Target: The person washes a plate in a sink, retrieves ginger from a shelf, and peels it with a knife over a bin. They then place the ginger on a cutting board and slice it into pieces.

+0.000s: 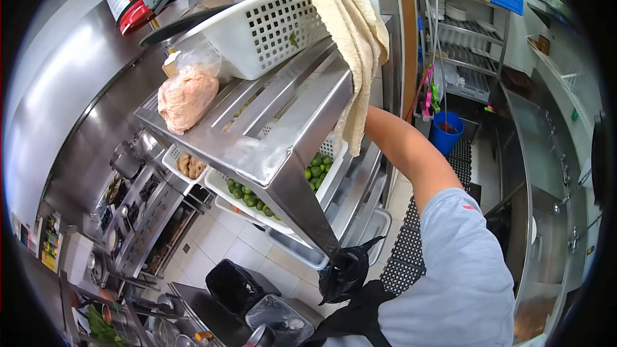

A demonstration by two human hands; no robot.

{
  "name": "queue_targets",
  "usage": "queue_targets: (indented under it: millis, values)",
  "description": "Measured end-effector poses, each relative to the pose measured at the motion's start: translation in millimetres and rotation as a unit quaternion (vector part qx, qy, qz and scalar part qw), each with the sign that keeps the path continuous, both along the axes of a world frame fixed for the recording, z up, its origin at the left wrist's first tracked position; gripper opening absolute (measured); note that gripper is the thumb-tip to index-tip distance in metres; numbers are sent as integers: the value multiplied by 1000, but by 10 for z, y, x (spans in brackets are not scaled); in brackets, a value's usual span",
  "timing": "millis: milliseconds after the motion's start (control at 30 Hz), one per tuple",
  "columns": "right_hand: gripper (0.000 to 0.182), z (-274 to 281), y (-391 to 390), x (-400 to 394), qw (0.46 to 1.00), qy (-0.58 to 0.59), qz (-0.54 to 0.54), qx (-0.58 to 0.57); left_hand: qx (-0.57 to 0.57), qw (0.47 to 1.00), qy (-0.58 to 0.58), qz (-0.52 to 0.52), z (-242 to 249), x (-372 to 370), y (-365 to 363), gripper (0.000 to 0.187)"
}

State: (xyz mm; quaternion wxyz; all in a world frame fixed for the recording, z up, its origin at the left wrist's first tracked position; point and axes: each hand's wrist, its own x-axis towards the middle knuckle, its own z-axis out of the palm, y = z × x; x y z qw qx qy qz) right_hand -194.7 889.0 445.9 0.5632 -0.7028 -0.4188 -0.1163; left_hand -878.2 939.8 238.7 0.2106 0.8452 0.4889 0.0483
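My right arm (405, 148) in a grey sleeve reaches up to the metal slatted rack (257, 154). The hand itself is hidden behind the cream towel (350, 32) draped over the rack's corner, so its fingers and any hold cannot be seen. On the top shelf stands a white perforated basket (257, 35), which the towel overlaps. Beside it lies a clear plastic bag of pale pink food (187, 97), possibly raw meat. Lower down, green limes (315, 172) fill a white basket, with ginger (191, 166) in another basket to its left. My left hand is out of view.
A black bag (350, 270) hangs at the rack's near leg. Black bins (241, 289) stand below. Stoves (141, 212) line the left side. On the right are a blue bucket (445, 132), black floor mats (406, 244) and a long steel counter (527, 148).
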Motion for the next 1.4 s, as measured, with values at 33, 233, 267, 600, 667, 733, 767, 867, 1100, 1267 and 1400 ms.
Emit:
queue_targets:
  millis: [33, 233, 267, 600, 667, 733, 767, 867, 1100, 1267, 1400]
  values:
    - [21, -17, -12, 27, 1000, 12, 4, 10, -3, 1000, -4, 3, -45, 59, 13, 24]
    - [22, -176, -21, 19, 993, 81, 28, 76, 12, 997, -68, -26, 262, 682, -35, 22]
    - [22, -147, -79, 112, 991, 93, 34, 89, -47, 997, -65, -1, 243, 710, -2, 23]
    - [24, -351, -97, -12, 939, 231, 182, 182, 18, 998, -58, 27, 109, 533, -68, 25]
    - [25, -399, -130, -38, 924, 260, 202, 194, 10, 998, -60, 32, 95, 445, -95, 26]
    - [25, -511, -250, 60, 910, 291, 216, 204, -9, 998, -46, 52, 122, 386, -139, 25]
    - [25, -538, -228, 30, 902, 306, 221, 208, -11, 997, -48, 57, 66, 329, -141, 25]
    - [26, -623, -315, 153, 879, 352, 231, 225, -5, 997, -59, 49, -197, 182, -62, 24]
    - [27, -522, -424, 729, 819, 453, 237, 260, 49, 987, -150, -41, -216, 338, 11, 20]
    - [24, -581, -734, 185, 801, 485, 210, 281, 56, 964, -243, -96, -204, 529, 10, 11]
    - [23, -1488, -1820, -422, 822, 486, 239, 175, 86, 943, -275, -168, -337, 627, 14, 9]
